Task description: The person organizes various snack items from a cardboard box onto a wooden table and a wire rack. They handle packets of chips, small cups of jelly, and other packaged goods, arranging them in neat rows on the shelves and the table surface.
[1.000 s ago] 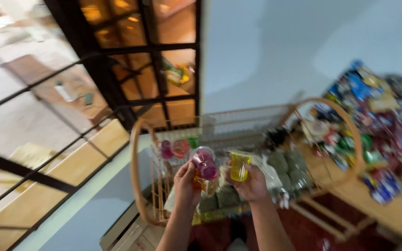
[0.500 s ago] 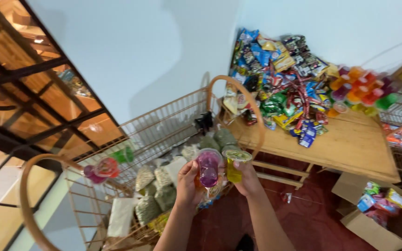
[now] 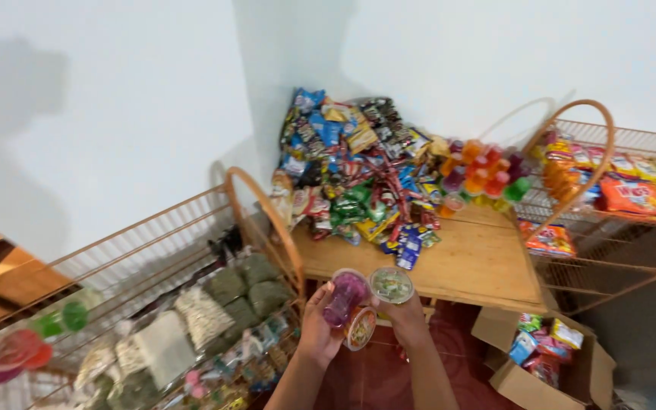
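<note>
My left hand [image 3: 318,326] holds a purple jelly cup [image 3: 345,296] and an orange-lidded cup [image 3: 360,328] just below it. My right hand [image 3: 405,315] grips a green-lidded jelly cup [image 3: 392,285] beside them. Both hands are raised in front of the edge of a wooden table [image 3: 480,266]. A heap of colourful snack packets [image 3: 351,167] and a cluster of coloured jelly cups [image 3: 484,175] lie on the table beyond the hands.
A wire rack with wooden hoops [image 3: 263,201] at the left holds bagged goods [image 3: 248,285]. Another wire rack [image 3: 624,140] at the right carries orange snack bags. An open cardboard box [image 3: 544,364] with packets sits on the red floor.
The view has swung right from the window and left rack toward the table and snack heap. Both hands kept hold of the cups and came over in front of the table.
</note>
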